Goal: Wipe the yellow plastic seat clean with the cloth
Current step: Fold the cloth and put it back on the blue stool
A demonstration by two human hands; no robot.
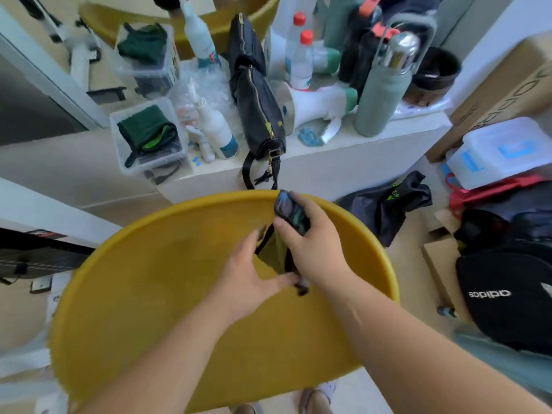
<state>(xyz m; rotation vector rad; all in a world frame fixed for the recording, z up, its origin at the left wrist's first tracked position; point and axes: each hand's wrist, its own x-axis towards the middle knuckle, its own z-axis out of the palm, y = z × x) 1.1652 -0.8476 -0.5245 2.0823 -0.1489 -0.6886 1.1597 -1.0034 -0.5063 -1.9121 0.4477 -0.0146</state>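
Ahead of me stands a white desk (343,153). Its top carries several bottles (301,64), a black zip bag (257,100), a white megaphone (316,103) and a clear plastic box (149,135) holding green fabric. The floor (409,264) is pale beige. To my right, cardboard cartons (507,82) stand beside a white wall (490,34). Below the cartons sits a clear storage box (501,150) with blue latches. A black adidas bag (507,297) lies nearer to me. To my left is a white panel (44,204). Lighting is even and soft, and shadows are faint.
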